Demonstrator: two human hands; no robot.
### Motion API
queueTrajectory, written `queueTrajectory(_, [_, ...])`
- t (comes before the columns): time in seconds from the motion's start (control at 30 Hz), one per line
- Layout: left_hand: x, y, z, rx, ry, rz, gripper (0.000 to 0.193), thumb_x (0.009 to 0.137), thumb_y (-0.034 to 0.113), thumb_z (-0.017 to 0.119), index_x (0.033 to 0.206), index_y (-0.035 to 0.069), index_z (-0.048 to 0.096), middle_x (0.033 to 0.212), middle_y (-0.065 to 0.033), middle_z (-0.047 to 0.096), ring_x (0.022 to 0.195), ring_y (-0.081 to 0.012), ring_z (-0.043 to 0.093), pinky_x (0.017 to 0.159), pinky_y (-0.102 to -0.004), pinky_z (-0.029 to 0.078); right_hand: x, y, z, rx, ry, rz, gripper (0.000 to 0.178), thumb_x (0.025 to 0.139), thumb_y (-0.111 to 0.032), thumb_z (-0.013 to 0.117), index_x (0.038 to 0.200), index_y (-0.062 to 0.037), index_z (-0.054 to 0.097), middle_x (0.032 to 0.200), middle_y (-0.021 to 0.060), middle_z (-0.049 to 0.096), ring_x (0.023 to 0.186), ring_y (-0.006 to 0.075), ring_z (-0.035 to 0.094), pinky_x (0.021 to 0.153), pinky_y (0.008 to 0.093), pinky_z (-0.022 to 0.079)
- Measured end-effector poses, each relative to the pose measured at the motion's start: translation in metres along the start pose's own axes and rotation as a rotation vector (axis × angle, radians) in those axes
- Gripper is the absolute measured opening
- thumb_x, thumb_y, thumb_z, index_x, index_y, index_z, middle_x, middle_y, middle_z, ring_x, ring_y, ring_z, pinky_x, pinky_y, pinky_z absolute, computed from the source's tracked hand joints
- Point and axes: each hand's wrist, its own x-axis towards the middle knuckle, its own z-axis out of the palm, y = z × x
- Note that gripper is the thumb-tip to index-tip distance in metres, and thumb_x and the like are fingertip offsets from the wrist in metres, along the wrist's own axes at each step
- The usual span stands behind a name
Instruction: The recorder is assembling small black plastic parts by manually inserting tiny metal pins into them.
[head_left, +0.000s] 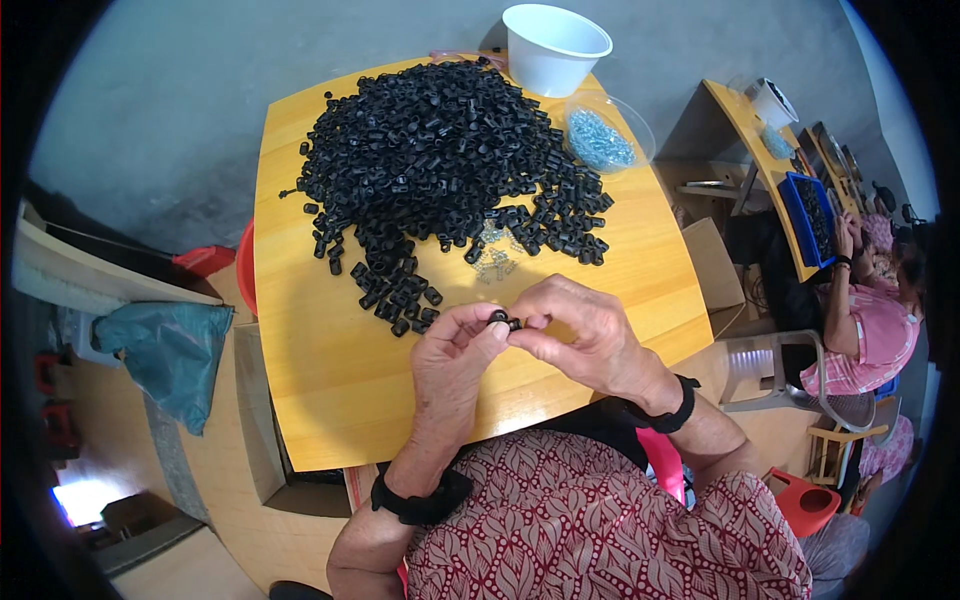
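While the thumb and forefinger of the left hand (448, 365) are pinched together on a small black part (497, 316), the right hand (585, 335) meets it from the other side, its thumb and forefinger drawn nearly together at the part's right end; whether these fingertips grip the part itself or some tiny piece at it, I cannot tell. The part is held up over the near half of the yellow wooden table (610, 385), between the two hands; a black band (420, 500) circles the left wrist, and another dark band (672, 412) the right.

Just beyond the fingers, a few small metal springs (495, 265) lie loose on the wood; around and behind them spreads a large heap of black parts (430, 150), its stragglers trailing toward the left hand. At the table's far right corner, a clear round bowl (645, 125) holds a pile of bluish springs (598, 140); near it stands a white tub (555, 55).

Off to the left, a teal bag (165, 350) sits beyond the table's edge; well off to the right, a co-worker in a pink top (880, 335) sits at another table, hands near a blue tray (808, 220) of dark pieces.
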Motion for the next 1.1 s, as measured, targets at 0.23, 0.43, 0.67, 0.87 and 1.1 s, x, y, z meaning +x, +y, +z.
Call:
queueTrajectory(0.23, [0.000,0.000,0.008,-0.086,0.018,-0.019,0.020,0.092,-0.001,0.066,0.112,0.001,0.064,0.102,-0.0047,0.068,0.091,-0.0106,0.065,0.084,-0.0241,0.054,-0.014,0.010,0.003,0.194,0.083,0.154,0.022,0.081,0.000,0.075,0.103,-0.0008,0.071,0.084,0.0040,0.062,0.074,0.0144,0.058,0.068,0.0284,0.050])
queueTrajectory(0.43, [0.000,-0.004,0.005,-0.053,0.003,0.011,0.018,0.093,0.002,0.065,0.112,0.002,0.064,0.101,-0.0050,0.068,0.091,-0.0111,0.067,0.083,-0.0238,0.055,-0.016,0.012,0.009,0.228,0.129,0.152,0.020,0.082,0.002,0.073,0.102,0.0001,0.071,0.082,0.0043,0.061,0.074,0.0143,0.056,0.069,0.0278,0.049])
queueTrajectory(0.67, [-0.001,-0.001,0.009,0.069,0.007,0.031,0.017,0.094,0.004,0.065,0.111,0.002,0.064,0.105,-0.0087,0.071,0.098,-0.0162,0.068,0.090,-0.0293,0.053,-0.006,0.010,-0.010,0.107,0.119,0.115,0.020,0.082,0.000,0.073,0.102,0.0018,0.071,0.085,0.0071,0.064,0.075,0.0148,0.059,0.069,0.0282,0.050])
queueTrajectory(0.87, [-0.002,-0.006,0.006,0.108,-0.040,0.087,0.018,0.093,0.001,0.065,0.111,0.001,0.065,0.105,-0.0076,0.070,0.097,-0.0150,0.068,0.089,-0.0286,0.053,-0.002,0.003,-0.012,0.055,0.054,0.085,0.019,0.083,-0.001,0.072,0.102,0.0011,0.071,0.091,0.0105,0.067,0.081,0.0218,0.068,0.071,0.0311,0.056])
queueTrajectory(1.1, [-0.003,-0.009,0.003,0.069,-0.048,0.052,0.019,0.093,-0.002,0.066,0.111,0.000,0.066,0.106,-0.0027,0.067,0.100,-0.0096,0.061,0.091,-0.0246,0.050,-0.001,0.002,-0.011,-0.054,0.001,-0.003,0.022,0.082,-0.003,0.074,0.103,0.0000,0.071,0.094,0.0120,0.068,0.083,0.0260,0.069,0.071,0.0332,0.057])
